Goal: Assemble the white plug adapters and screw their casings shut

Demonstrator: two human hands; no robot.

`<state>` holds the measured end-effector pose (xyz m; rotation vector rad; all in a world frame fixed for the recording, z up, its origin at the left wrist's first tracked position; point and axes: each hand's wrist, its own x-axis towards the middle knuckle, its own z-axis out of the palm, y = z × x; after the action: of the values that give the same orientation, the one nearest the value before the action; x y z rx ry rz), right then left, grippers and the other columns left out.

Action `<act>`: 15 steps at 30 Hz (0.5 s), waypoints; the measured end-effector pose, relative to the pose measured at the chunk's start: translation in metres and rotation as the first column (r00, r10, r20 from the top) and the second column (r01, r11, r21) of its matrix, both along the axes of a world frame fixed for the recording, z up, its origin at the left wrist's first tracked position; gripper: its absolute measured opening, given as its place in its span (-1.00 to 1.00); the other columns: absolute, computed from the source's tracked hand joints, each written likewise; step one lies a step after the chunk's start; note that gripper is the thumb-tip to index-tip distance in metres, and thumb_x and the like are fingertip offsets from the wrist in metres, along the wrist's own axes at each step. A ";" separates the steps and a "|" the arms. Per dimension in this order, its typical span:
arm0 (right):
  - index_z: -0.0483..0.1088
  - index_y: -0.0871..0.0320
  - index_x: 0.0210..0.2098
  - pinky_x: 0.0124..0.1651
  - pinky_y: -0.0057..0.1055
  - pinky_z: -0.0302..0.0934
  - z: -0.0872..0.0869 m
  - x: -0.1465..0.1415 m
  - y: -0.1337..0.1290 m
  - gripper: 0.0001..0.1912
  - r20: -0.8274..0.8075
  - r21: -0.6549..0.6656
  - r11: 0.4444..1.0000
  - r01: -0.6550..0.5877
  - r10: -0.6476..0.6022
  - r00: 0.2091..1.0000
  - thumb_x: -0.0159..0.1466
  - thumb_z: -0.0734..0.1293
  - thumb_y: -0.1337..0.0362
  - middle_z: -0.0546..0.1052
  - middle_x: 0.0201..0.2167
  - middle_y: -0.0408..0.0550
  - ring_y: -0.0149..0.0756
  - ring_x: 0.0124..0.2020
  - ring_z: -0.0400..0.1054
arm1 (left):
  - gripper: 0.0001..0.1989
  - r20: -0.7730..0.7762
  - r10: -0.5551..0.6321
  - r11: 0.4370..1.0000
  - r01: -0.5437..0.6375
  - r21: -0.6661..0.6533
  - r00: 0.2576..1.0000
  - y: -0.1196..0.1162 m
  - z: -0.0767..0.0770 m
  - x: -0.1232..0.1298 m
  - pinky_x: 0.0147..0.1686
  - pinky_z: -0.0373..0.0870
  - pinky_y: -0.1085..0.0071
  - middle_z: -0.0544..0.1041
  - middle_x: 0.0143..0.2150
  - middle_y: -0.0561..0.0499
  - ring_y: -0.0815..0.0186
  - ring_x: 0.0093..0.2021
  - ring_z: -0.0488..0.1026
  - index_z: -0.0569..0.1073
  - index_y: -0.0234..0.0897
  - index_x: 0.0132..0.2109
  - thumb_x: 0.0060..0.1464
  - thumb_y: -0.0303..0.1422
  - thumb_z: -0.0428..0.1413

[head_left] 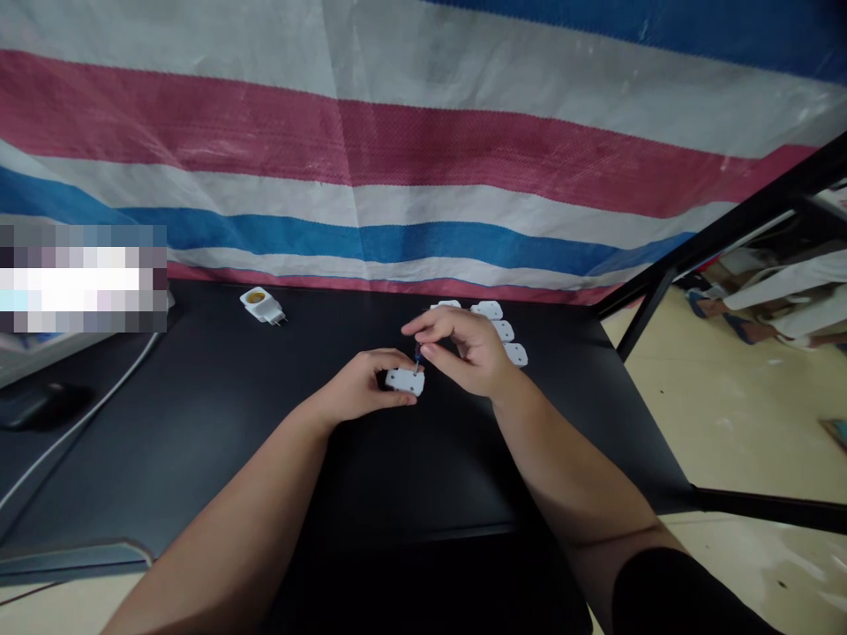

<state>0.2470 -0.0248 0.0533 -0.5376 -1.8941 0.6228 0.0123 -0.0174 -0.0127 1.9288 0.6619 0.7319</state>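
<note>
Near the middle of the black table, my left hand (pixel 361 385) grips a small white plastic housing (pixel 405 381) with dark round holes in its upper face. Thumb and fingers press on its sides. My right hand (pixel 467 348) is just above and to the right, pinching a small screwdriver (pixel 417 354) with a dark blue handle. The screwdriver stands nearly upright, its tip at a hole near the housing's far edge. Whether a screw sits under the tip is too small to tell. Several similar white housings (pixel 514 354) lie beyond my right hand, partly hidden by it.
A white plug adapter (pixel 263 305) with two pins lies at the back left. At the left are a black mouse (pixel 41 404) and a white cable (pixel 99 407). A striped tarp (pixel 410 159) hangs behind the table. Black frame bars (pixel 645 317) stand right, with a person's legs (pixel 774 295) beyond.
</note>
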 end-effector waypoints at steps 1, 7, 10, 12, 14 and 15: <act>0.52 0.05 -0.14 -0.10 -0.23 0.57 0.001 0.002 0.000 -0.96 0.000 -0.055 0.998 -0.042 0.042 0.999 0.49 0.41 0.31 0.72 -0.07 -0.01 -0.23 -0.09 0.66 | -0.61 0.002 -0.002 1.000 0.002 0.000 1.000 0.000 -0.001 0.000 0.00 0.56 0.23 0.71 0.01 -0.13 0.15 -0.04 0.65 0.71 -0.23 0.07 0.14 -0.22 0.49; 0.49 0.04 -0.28 -0.31 -0.31 0.45 0.002 -0.001 0.001 -0.83 0.022 0.049 0.976 0.214 -0.216 0.976 0.39 0.54 0.27 0.55 -0.40 -0.18 -0.33 -0.38 0.49 | -0.55 0.010 0.000 1.000 0.000 -0.002 1.000 0.001 -0.001 0.000 -0.02 0.57 0.23 0.70 0.05 -0.16 0.13 -0.02 0.66 0.70 -0.23 0.11 0.13 -0.20 0.51; 0.44 0.05 -0.30 -0.35 -0.33 0.39 0.003 -0.005 0.000 -0.79 0.005 0.158 0.954 0.254 -0.258 0.966 0.38 0.54 0.29 0.50 -0.39 -0.17 -0.32 -0.38 0.44 | -0.56 -0.008 0.010 1.000 -0.010 -0.013 1.000 0.001 0.000 -0.001 -0.04 0.56 0.24 0.71 0.02 -0.15 0.14 -0.05 0.66 0.70 -0.24 0.12 0.13 -0.21 0.50; 0.45 0.05 -0.25 -0.27 -0.29 0.48 0.003 -0.004 0.000 -0.86 0.018 0.130 0.977 0.170 -0.174 0.985 0.42 0.48 0.31 0.62 -0.24 -0.08 -0.27 -0.25 0.55 | -0.57 -0.017 0.007 1.000 -0.007 -0.020 1.000 0.001 0.001 -0.001 -0.05 0.56 0.25 0.71 0.01 -0.14 0.16 -0.07 0.65 0.71 -0.24 0.11 0.14 -0.21 0.50; 0.46 0.05 -0.19 -0.16 -0.25 0.55 0.002 -0.003 -0.001 -0.93 0.023 0.035 0.997 0.066 -0.067 0.997 0.46 0.41 0.32 0.69 -0.10 -0.02 -0.24 -0.14 0.64 | -0.58 -0.013 0.006 1.000 -0.007 -0.018 1.000 0.001 0.001 -0.001 -0.05 0.55 0.25 0.71 0.02 -0.15 0.15 -0.07 0.65 0.71 -0.25 0.10 0.13 -0.21 0.50; 0.46 0.05 -0.17 -0.12 -0.24 0.57 0.001 -0.003 -0.001 -0.94 0.015 -0.011 0.999 0.036 -0.036 0.999 0.48 0.39 0.32 0.71 -0.08 -0.02 -0.25 -0.12 0.66 | -0.58 -0.011 0.007 1.000 -0.007 -0.017 1.000 0.001 0.000 -0.001 -0.05 0.55 0.24 0.71 0.03 -0.15 0.15 -0.06 0.65 0.70 -0.25 0.09 0.13 -0.21 0.50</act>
<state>0.2438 -0.0259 0.0540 -0.5836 -1.8920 0.6079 0.0117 -0.0165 -0.0122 1.9173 0.6797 0.7189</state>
